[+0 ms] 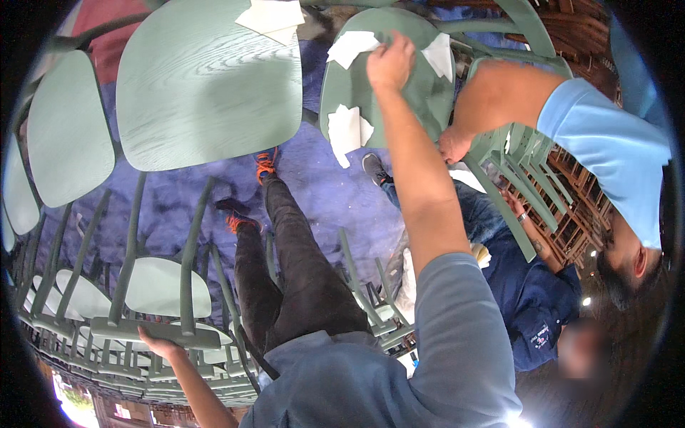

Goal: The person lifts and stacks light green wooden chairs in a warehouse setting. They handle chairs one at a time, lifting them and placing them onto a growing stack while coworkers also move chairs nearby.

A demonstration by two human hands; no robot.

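Showed a rounded green chair seat (432,103) directly under the right grip (391,64), with white paper at three spots: a folded sheet (351,47) just left of the fingertips, a single piece (438,57) to the right, and an overlapping bunch (348,132) below and to the left, jutting past the seat's edge. Held the right grip half curled, near or against the folded sheet; could not be told whether pinching or merely passing over.

Looked partway along, judging by the paper: had three spots of this seat covered, with bare green between. Had, farther left of the right grip, a larger green seat (207,93) with one stack of paper (271,20) at the far edge, otherwise bare. Showed, beyond that, a smaller seat (71,132) without visible paper, so perhaps not yet dealt with.

Placed the left grip (161,345), far below and left of the right one, against a green chair rail (114,328); could not be told how tightly closed.

Showed, right of the right grip, a co-worker's hand (455,144) beside the papered seat, and lower down another person in a dark blue shirt (535,307).
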